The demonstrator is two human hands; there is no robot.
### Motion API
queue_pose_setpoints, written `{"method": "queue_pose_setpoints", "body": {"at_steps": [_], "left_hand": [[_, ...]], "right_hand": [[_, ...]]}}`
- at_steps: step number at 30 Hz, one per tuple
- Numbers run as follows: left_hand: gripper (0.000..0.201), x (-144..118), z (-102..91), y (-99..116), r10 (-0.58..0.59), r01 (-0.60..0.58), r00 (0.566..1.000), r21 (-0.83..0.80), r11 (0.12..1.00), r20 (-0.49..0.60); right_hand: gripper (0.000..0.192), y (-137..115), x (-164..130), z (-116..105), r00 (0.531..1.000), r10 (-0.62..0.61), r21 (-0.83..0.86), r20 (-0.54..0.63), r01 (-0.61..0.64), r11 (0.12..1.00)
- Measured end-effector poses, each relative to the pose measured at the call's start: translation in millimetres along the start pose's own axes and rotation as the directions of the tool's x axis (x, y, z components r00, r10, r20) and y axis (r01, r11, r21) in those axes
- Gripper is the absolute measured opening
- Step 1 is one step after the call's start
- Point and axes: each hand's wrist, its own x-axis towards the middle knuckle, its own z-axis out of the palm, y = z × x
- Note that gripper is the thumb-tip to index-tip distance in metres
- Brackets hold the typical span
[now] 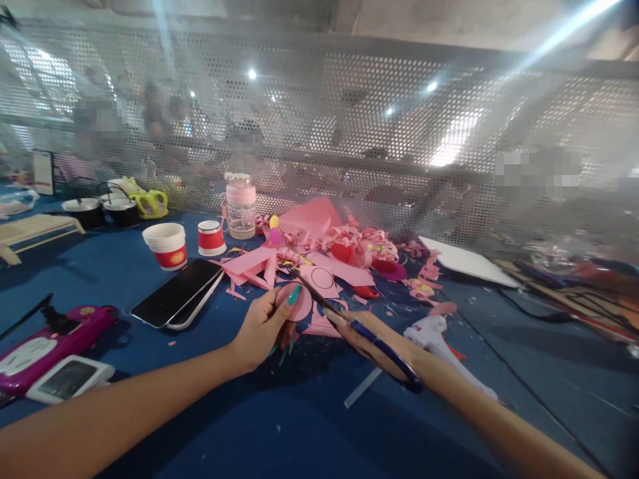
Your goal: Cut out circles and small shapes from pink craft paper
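Observation:
My left hand (262, 326) pinches a round pink paper disc (298, 305) between thumb and fingers above the blue table. My right hand (367, 332) grips blue-handled scissors (372, 340), whose blades point up and left and meet the disc's right edge. Just beyond the disc lies a pink sheet with a drawn circle (323, 278). A heap of pink paper scraps and curls (344, 249) covers the table behind both hands.
Two stacked phones (176, 291) lie left of my hands. Red-and-white paper cups (166, 245), a pink bottle (240, 206), a white glue gun (434, 339), a white board (466, 261) and a perforated metal screen (349, 133) are around. People sit blurred behind the screen.

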Motion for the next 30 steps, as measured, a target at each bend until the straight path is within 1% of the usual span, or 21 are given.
{"method": "queue_pose_setpoints", "body": {"at_steps": [2, 4, 10, 13, 17, 23, 27, 30], "left_hand": [[0.029, 0, -0.1, 0, 0.001, -0.001, 1.000, 0.001, 1.000, 0.003], [0.029, 0, -0.3, 0, 0.011, -0.011, 1.000, -0.001, 1.000, 0.004], [0.028, 0, -0.2, 0, 0.020, -0.020, 1.000, -0.007, 1.000, 0.003], [0.027, 1, -0.6, 0, 0.016, -0.016, 1.000, -0.001, 1.000, 0.008], [0.028, 1, -1.2, 1, 0.022, -0.022, 1.000, 0.003, 1.000, 0.014], [0.027, 1, -1.4, 1, 0.033, -0.033, 0.999, -0.018, 0.999, 0.006], [0.028, 1, -1.9, 0, 0.025, -0.025, 1.000, -0.025, 0.999, 0.002], [0.029, 2, -3.0, -1, 0.013, -0.013, 1.000, -0.053, 0.998, 0.000]], "right_hand": [[0.047, 0, 2, 0, 0.999, 0.008, -0.010, 0.042, -0.008, 1.000], [0.047, 0, 3, 0, 0.999, 0.010, -0.019, 0.052, -0.009, 1.000], [0.056, 5, 1, 2, 1.000, 0.018, -0.150, 0.015, -0.016, 0.989], [0.055, 8, 1, 3, 1.000, 0.001, -0.181, 0.017, 0.002, 0.984], [0.052, 9, 0, 1, 0.999, 0.004, -0.180, 0.047, 0.005, 0.984], [0.051, -1, -1, -1, 0.998, 0.036, -0.113, 0.060, -0.029, 0.993], [0.052, -5, -1, -2, 0.997, 0.065, -0.100, 0.052, -0.059, 0.993], [0.052, -2, -1, -1, 0.998, 0.057, -0.087, 0.032, -0.054, 0.995]]}}
